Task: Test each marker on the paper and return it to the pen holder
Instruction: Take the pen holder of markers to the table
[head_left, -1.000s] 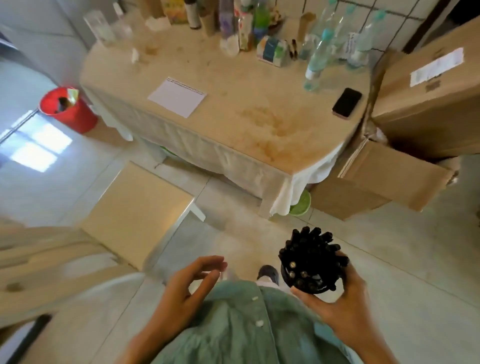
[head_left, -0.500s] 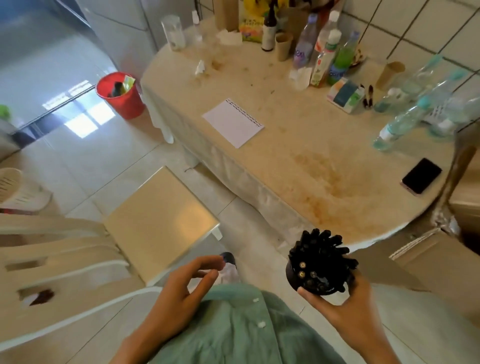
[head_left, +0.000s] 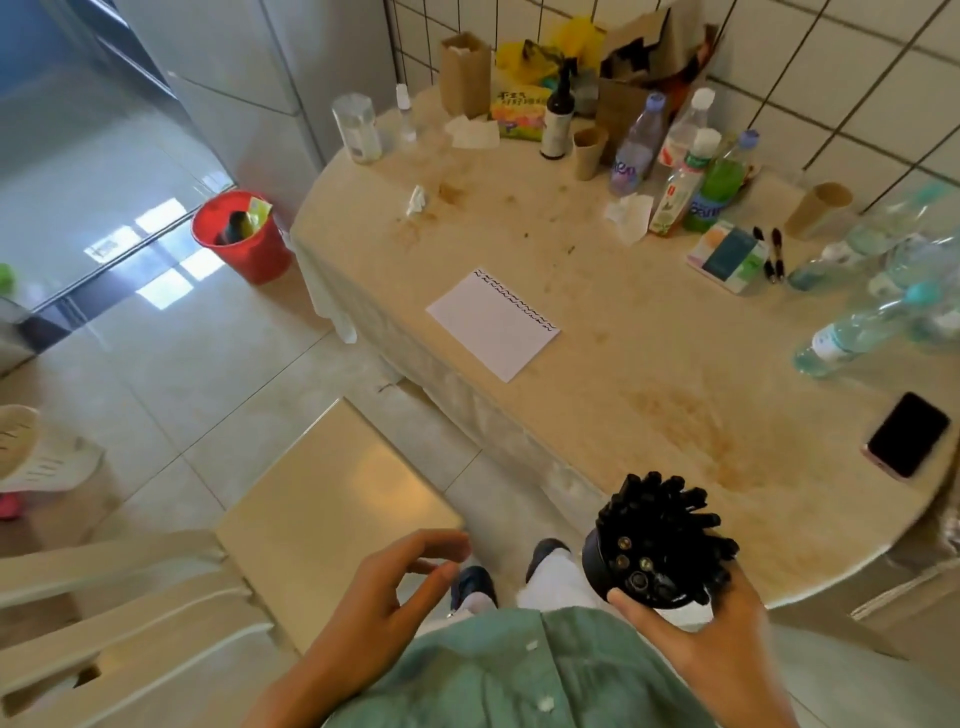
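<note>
At five o'clock the right hand (head_left: 696, 639) grips a black pen holder (head_left: 631, 577) packed with markers (head_left: 670, 514). At seven o'clock the left hand (head_left: 379, 592) hangs open, empty. At twelve o'clock, paper (head_left: 493, 325) lies on the table (head_left: 649, 374).

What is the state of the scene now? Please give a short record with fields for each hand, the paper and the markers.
right hand: holds the round black pen holder from below, above the floor
left hand: open, empty
black markers: all in the holder, tilted
white sheet of paper: flat near the edge of the beige table, row of squiggles along its far edge
black phone: flat on the table, right side
</note>
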